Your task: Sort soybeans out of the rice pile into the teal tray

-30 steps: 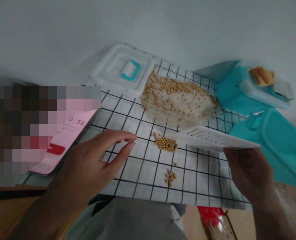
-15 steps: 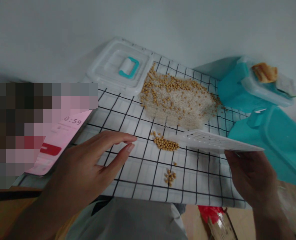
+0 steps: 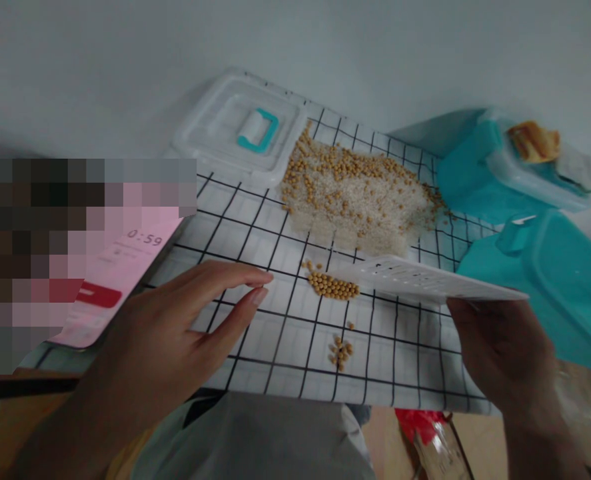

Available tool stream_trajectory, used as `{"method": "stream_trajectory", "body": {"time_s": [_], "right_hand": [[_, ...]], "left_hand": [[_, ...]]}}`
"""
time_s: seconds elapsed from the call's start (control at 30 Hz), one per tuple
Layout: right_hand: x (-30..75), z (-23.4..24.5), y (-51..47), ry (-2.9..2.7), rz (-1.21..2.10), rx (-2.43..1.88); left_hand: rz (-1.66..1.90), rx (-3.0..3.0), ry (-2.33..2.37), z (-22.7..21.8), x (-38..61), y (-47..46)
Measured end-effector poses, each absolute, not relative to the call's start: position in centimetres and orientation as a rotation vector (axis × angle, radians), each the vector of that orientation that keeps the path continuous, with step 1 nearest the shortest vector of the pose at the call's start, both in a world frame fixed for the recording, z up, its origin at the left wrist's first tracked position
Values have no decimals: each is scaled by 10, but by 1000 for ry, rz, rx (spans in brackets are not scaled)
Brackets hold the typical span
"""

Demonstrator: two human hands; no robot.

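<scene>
My right hand (image 3: pixel 500 347) grips one end of a white slotted plastic board (image 3: pixel 420 280), held tilted over the checked cloth. At its far end lies a small heap of yellow soybeans (image 3: pixel 334 285). A smaller cluster of soybeans (image 3: pixel 341 352) rests nearer the table's front edge. To the left of both, my left hand (image 3: pixel 200 320) hovers with thumb and forefinger slightly apart and nothing between them. Behind the board, rice (image 3: pixel 360 200) mixed with soybeans spreads across the cloth.
A clear lid (image 3: pixel 215 127) with a turquoise handle lies at the back left. Two turquoise containers (image 3: pixel 468 177) (image 3: pixel 540 293) stand on the right. A phone (image 3: pixel 140 257) with a pink screen leans at the left. The checked cloth (image 3: pixel 275 347) covers the table.
Both hands, the board and the soybeans keep nearly the same places. Only a slight shift of the camera view shows.
</scene>
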State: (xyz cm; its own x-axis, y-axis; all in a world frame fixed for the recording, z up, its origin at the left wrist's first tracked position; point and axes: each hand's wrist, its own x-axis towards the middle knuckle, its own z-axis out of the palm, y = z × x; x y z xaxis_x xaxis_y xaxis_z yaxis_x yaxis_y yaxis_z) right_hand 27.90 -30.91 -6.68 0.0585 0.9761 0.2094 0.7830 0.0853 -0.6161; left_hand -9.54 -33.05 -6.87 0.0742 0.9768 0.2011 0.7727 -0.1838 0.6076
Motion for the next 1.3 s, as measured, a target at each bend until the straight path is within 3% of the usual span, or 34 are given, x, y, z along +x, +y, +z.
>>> {"method": "stream_trajectory", "body": {"time_s": [0.8, 1.3], "right_hand": [[292, -71, -312, -1668, 356, -1693], [238, -64, -289, -1774, 533, -1490]], "left_hand": [[834, 2019, 1785, -71, -96, -335], [960, 1780, 1944, -55, -80, -322]]}}
